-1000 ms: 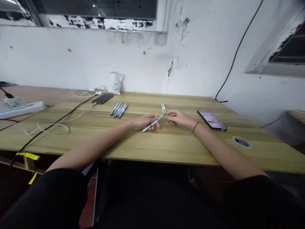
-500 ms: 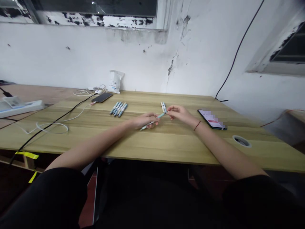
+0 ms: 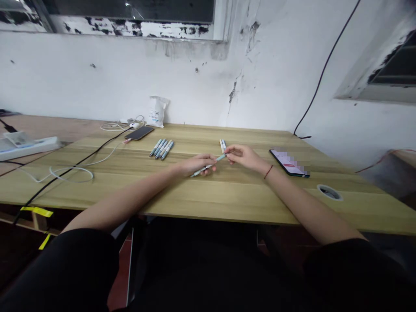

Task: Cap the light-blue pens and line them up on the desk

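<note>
Pale wood-grain tabletop (image 3: 247, 203) fills the middle of the view, set against a scuffed white plaster wall (image 3: 130, 78) with chipped paint around a window frame (image 3: 130, 28). A black wire (image 3: 325, 69) runs down the wall to the table's far right corner, and a round cable grommet (image 3: 329, 193) sits in the tabletop near the right edge.

Near the far edge stand a white plastic bag (image 3: 157, 112) and a black smartphone (image 3: 139, 133) with a cable plugged in. A white power strip (image 3: 29, 145) lies on a lower wooden surface to the left. A black cable (image 3: 78, 164) and a looped white cable (image 3: 71, 172) cross the tabletop's left side. A second smartphone (image 3: 287, 163) lies lit just beyond the right wrist, its screen partly pixelated.

The left hand (image 3: 198, 164) is curled closed around a pale blue pen (image 3: 208, 168), whose silver tip pokes out toward the left. The right hand (image 3: 243, 156) is mostly open, with its thumb and fingertips pinching the pen's far end. A thin red bracelet (image 3: 268, 172) circles the right wrist. Just beyond the fingers lie two matching pens (image 3: 222, 146), and further left lies a fanned group of pens (image 3: 161, 149).
</note>
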The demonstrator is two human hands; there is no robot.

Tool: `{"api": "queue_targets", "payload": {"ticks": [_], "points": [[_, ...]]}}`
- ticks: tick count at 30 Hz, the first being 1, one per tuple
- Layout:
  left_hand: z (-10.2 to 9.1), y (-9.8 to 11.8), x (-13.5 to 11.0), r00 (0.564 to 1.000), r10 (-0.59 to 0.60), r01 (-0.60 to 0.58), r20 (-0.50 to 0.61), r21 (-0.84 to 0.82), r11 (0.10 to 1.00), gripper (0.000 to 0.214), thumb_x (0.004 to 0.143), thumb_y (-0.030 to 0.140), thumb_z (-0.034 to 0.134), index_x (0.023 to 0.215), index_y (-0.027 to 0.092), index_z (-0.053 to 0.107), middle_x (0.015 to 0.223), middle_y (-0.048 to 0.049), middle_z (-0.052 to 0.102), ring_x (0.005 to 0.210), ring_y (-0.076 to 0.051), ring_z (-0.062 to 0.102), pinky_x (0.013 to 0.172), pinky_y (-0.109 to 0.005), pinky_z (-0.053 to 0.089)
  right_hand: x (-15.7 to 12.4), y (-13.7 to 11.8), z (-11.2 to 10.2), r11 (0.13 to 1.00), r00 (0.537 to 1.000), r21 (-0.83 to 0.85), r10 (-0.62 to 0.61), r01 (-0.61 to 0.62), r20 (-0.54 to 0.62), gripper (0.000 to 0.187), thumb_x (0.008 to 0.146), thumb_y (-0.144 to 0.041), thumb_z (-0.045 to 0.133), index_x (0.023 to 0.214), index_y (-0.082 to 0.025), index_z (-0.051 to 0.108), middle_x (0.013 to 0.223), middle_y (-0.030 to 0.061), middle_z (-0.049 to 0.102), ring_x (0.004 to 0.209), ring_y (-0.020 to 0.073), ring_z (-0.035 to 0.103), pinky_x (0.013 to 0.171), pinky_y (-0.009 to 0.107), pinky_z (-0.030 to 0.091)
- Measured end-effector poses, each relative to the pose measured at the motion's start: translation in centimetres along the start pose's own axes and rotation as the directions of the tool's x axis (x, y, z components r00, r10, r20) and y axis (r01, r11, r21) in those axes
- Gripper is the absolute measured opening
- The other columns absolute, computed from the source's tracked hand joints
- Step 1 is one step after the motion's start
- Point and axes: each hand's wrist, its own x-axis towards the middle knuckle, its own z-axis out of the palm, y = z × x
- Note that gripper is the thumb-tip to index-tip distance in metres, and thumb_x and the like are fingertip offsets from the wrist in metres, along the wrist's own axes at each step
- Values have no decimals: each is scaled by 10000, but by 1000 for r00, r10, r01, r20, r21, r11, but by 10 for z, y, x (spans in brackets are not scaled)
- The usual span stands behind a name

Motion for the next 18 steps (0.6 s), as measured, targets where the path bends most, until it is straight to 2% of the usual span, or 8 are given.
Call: {"api": "queue_targets", "payload": {"ticks": [7,12,15,18], "points": [[1,2,-1,1000,-1,1,-1,45,999,260,838,403,543,819,144,540,688,5,548,500,-46,443,437,-168,324,0,0,-1,1000,1000,-8,9,-9,-6,270,735,-378,651,917,-184,605,887,50,628,771,161,589,744,358,514],[2,4,-3,1000,-2,1,18,46,999,266,831,410,560,847,145,550,729,1,568,510,-44,445,449,-173,328,-1,0,-2,994,1000,-108,9,-7,21,308,787,-472,579,834,-169,604,759,37,627,713,152,578,706,319,488],[1,4,-3,999,-6,2,44,85,996,283,852,414,530,831,134,571,675,4,551,497,-44,433,453,-174,327,-1,-1,-2,976,999,-217,17,-5,51,418,838,-543,470,714,-161,584,660,29,600,617,130,533,637,288,448],[0,4,-2,998,-14,8,57,109,994,318,869,429,497,826,127,590,658,0,547,495,-48,434,454,-174,334,-1,-3,-2,974,996,-225,46,-29,71,478,853,-575,417,696,-154,580,648,38,600,597,125,527,610,275,432]]}}
